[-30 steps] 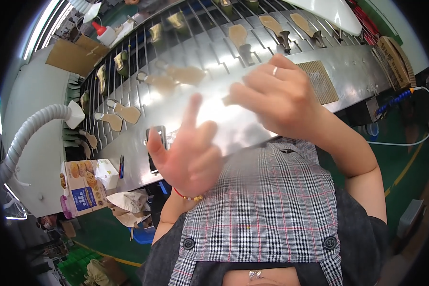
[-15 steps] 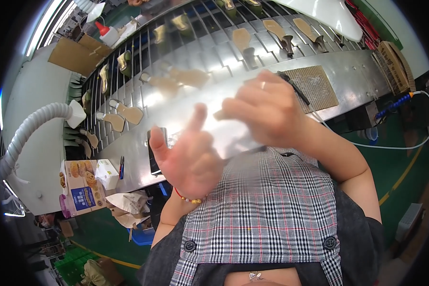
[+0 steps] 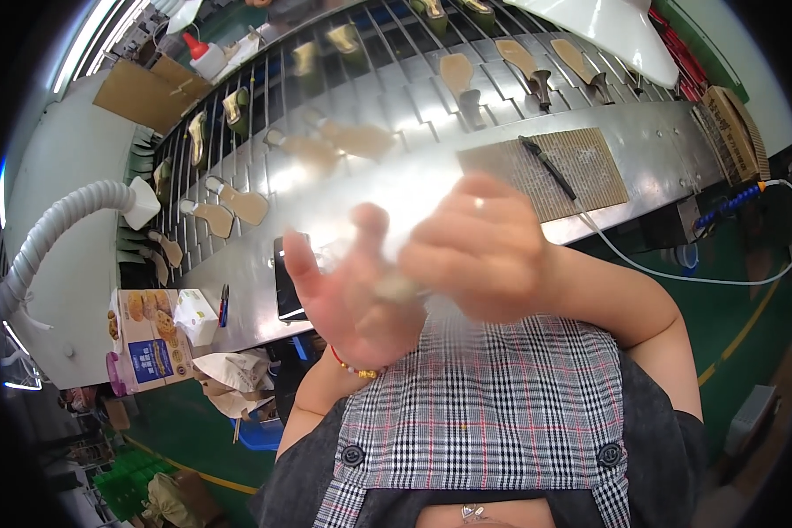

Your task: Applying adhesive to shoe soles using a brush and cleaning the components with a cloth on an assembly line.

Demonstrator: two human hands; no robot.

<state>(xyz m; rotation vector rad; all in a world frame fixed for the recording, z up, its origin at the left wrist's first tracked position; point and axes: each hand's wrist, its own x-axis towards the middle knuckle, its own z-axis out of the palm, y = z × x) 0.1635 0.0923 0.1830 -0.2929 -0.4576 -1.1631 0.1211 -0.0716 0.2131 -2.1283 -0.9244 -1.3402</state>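
My left hand [image 3: 352, 295] is raised over the table's near edge, thumb and index finger stretched apart, the other fingers blurred. A bracelet with beads circles its wrist. Close beside it, my right hand [image 3: 480, 251], with a ring on one finger, is curled closed. A small pale smear [image 3: 396, 286] shows between the right fingertips and the left palm; motion blur hides what it is. Past the right hand, a thin black pen-like tool [image 3: 547, 167] with a pale hose lies on a corrugated cardboard sheet [image 3: 594, 163].
Slatted conveyor beyond the metal table [image 3: 651, 132] carries tan shoe soles [image 3: 242, 204], some with dark heels [image 3: 541, 88], and green shoe parts [image 3: 236, 110]. At left are a white flexible duct [image 3: 70, 216], a phone [image 3: 289, 299], a pen [image 3: 224, 305], a tissue pack [image 3: 196, 317] and a snack box [image 3: 154, 339].
My right hand has moved down and slightly left, closer to my left palm. It uncovers more of the cardboard sheet and the black tool. The left hand shifted only slightly.
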